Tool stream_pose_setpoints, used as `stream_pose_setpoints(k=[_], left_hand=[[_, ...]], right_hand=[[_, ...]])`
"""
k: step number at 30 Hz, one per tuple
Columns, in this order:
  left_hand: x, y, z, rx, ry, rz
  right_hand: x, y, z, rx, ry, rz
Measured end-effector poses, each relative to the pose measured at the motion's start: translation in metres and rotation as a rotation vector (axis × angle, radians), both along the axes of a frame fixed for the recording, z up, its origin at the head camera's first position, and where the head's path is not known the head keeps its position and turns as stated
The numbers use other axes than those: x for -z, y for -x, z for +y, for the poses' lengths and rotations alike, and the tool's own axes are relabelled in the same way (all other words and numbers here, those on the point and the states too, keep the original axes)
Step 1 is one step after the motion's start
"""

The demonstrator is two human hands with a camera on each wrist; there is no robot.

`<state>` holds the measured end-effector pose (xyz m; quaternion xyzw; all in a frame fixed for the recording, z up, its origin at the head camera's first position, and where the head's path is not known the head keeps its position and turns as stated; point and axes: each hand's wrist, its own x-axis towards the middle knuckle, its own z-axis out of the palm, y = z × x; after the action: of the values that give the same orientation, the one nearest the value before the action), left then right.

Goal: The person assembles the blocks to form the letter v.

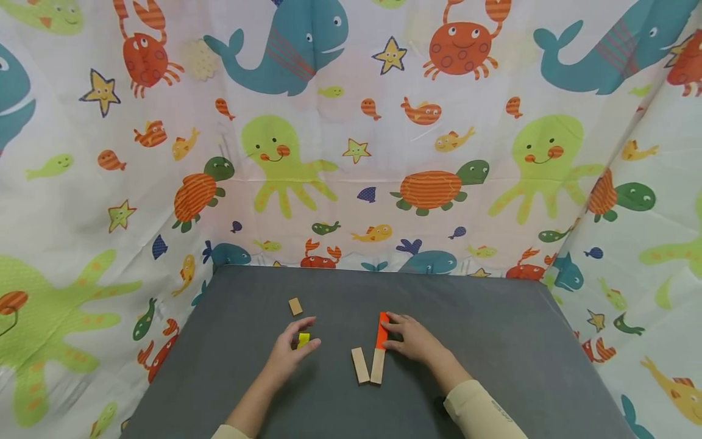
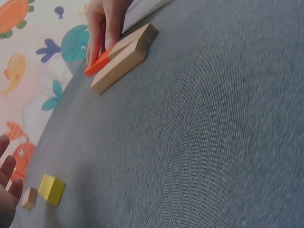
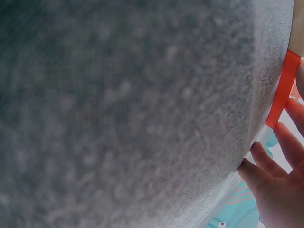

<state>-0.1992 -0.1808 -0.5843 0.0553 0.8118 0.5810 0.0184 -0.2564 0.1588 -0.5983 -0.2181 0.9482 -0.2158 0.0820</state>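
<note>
My left hand [image 1: 287, 347] has its thumb and fingers spread around a small yellow block [image 1: 304, 339], with a gap on either side. In the left wrist view that yellow block [image 2: 52, 189] rests on the table, beside the fingers. My right hand [image 1: 414, 336] touches an orange block [image 1: 382, 332] along its right side, fingers fairly straight. The orange block's near end meets a long wooden block [image 1: 377, 367]. Another long wooden block [image 1: 359, 366] lies just left of these, slanting so that their near ends almost meet. The right wrist view shows fingertips against the orange block [image 3: 284, 90].
A small wooden block [image 1: 295, 306] lies farther back, beyond my left hand. The grey table [image 1: 493, 341] ends at a curtain [image 1: 356, 201] printed with sea animals, which encloses the back and both sides.
</note>
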Motion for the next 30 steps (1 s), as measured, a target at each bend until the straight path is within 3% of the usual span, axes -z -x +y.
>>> stream_pose_setpoints(k=[13,20,24,30], left_hand=[[0.027,0.006,-0.015,-0.116,0.110,-0.007],[0.031,0.008,-0.018,-0.072,0.330,-0.057],[0.031,0.010,-0.016,-0.053,0.393,-0.048],[0.033,0.014,-0.013,-0.044,0.471,-0.089]], right_hand=[[-0.004,-0.003,0.002,0.002,0.001,-0.027],[-0.004,-0.002,0.001,0.007,0.006,-0.027],[-0.005,-0.003,-0.001,0.013,0.014,-0.033],[-0.005,-0.002,-0.003,0.021,0.010,-0.040]])
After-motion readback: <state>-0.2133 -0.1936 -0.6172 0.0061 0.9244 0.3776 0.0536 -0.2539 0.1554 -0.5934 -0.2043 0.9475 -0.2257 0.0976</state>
